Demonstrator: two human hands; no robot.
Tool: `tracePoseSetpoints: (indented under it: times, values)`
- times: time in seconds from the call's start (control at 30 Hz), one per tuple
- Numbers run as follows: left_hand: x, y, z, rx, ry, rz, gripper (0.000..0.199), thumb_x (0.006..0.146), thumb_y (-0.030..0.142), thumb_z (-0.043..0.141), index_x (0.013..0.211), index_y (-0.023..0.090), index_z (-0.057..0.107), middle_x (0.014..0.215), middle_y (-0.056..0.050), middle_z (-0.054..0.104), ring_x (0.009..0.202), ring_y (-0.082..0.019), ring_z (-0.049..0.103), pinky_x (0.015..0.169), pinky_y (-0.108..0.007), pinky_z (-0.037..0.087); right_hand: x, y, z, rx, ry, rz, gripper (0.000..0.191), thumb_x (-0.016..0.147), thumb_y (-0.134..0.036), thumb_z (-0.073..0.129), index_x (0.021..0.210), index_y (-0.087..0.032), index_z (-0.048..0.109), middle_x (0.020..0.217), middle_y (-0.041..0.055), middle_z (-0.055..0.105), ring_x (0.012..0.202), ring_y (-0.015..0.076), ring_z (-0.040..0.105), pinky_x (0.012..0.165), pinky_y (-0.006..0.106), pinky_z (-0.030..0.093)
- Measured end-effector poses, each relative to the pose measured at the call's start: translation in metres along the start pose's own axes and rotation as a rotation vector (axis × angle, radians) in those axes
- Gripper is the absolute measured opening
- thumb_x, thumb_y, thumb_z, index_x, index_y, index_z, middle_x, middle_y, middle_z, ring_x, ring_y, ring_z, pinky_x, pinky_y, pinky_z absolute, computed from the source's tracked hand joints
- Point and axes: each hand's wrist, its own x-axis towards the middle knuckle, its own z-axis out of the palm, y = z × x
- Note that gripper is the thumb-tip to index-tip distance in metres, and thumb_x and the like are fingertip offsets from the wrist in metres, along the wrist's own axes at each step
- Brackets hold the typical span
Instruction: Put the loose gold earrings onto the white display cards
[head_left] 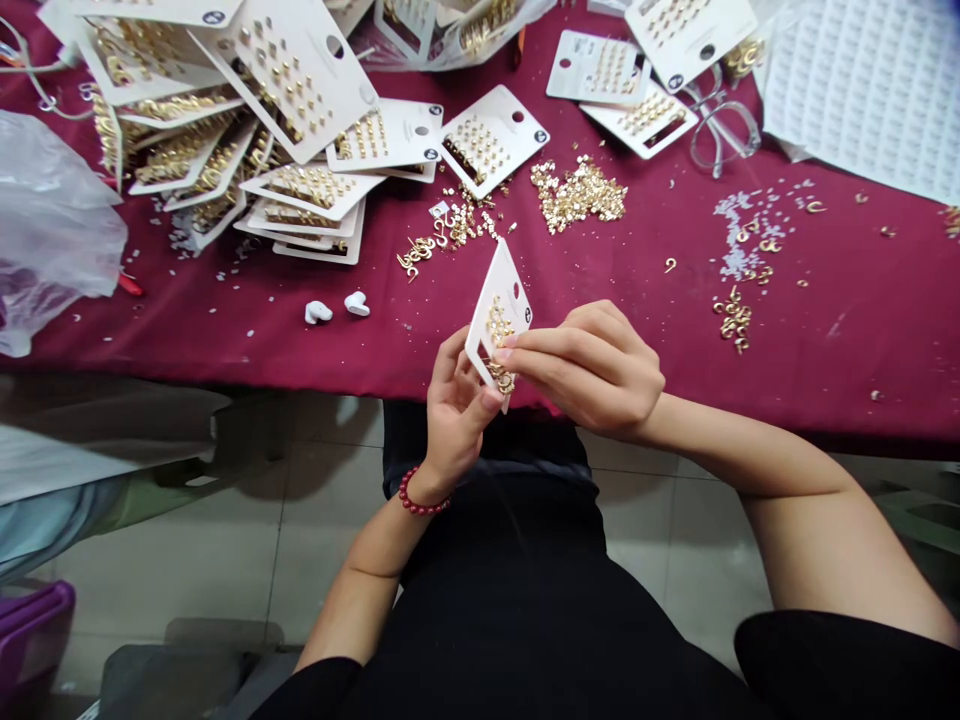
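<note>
Earring card (501, 275) is held tilted over the near part of a burgundy-clothed surface (840, 385), apparently so that any dropped piece would be caught by the cloth. At the far left, a pile of carded earrings (281, 75) is heaped in overlapping layers, and at the far right a patterned white sheet (862, 110) is laid flat, both seemingly placed where reach is not hindered. The card's lower end is gripped by the left hand (454, 400), thumb in front and fingers behind, likely so that its face is turned toward the right hand (600, 365). Those gathered fingertips are set against gold pieces on the face; whether one is pinched cannot be told. Beyond the hands, a heap of loose gold bits (581, 195) is spread, perhaps for easy picking. White earbuds (319, 312) are set aside to the left. Gold hooks (735, 320) are clustered separately at right, possibly sorted by kind.
</note>
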Motion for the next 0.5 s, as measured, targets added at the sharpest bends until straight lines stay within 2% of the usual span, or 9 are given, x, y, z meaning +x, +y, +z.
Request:
tracePoseSetpoints:
  times: [0.1, 0.27, 0.37, 0.5]
  values:
    - [0.002, 0.0, -0.001, 0.071, -0.017, 0.019, 0.052, 0.079, 0.052, 0.071, 0.124, 0.033, 0.056, 0.121, -0.005, 0.064, 0.116, -0.024, 0.061, 0.103, -0.04, 0.048, -0.004, 0.001, 0.0, 0.019, 0.021, 0.031, 0.02, 0.093, -0.032, 0.055, 0.104, -0.033, 0.072, 0.097, -0.0002, 0.074, 0.074, 0.0152, 0.058, 0.069, 0.034, 0.046]
    - [0.003, 0.0, -0.001, 0.173, -0.026, 0.091, 0.05, 0.078, 0.048, 0.073, 0.123, 0.036, 0.055, 0.124, -0.002, 0.059, 0.12, -0.023, 0.058, 0.1, -0.037, 0.051, -0.008, -0.013, 0.0, 0.177, 0.099, 0.209, 0.017, 0.091, -0.029, 0.06, 0.102, -0.03, 0.073, 0.098, 0.0031, 0.073, 0.082, 0.0152, 0.063, 0.075, 0.033, 0.051]
    - [0.006, -0.001, -0.002, 0.254, -0.039, 0.161, 0.051, 0.079, 0.042, 0.074, 0.125, 0.037, 0.054, 0.125, -0.003, 0.053, 0.121, -0.022, 0.055, 0.097, -0.033, 0.053, -0.01, -0.023, 0.001, 0.345, 0.166, 0.339, 0.018, 0.091, -0.026, 0.059, 0.102, -0.026, 0.073, 0.102, 0.0058, 0.071, 0.091, 0.0157, 0.065, 0.081, 0.032, 0.053]
    - [0.013, 0.004, -0.006, 0.515, -0.035, 0.322, 0.053, 0.076, 0.034, 0.078, 0.126, 0.035, 0.057, 0.125, -0.004, 0.048, 0.126, -0.025, 0.05, 0.102, -0.039, 0.05, -0.017, -0.026, 0.003, 0.677, 0.121, 0.596, 0.025, 0.093, -0.037, 0.055, 0.105, -0.023, 0.072, 0.107, 0.0066, 0.068, 0.099, 0.0163, 0.063, 0.087, 0.033, 0.052]
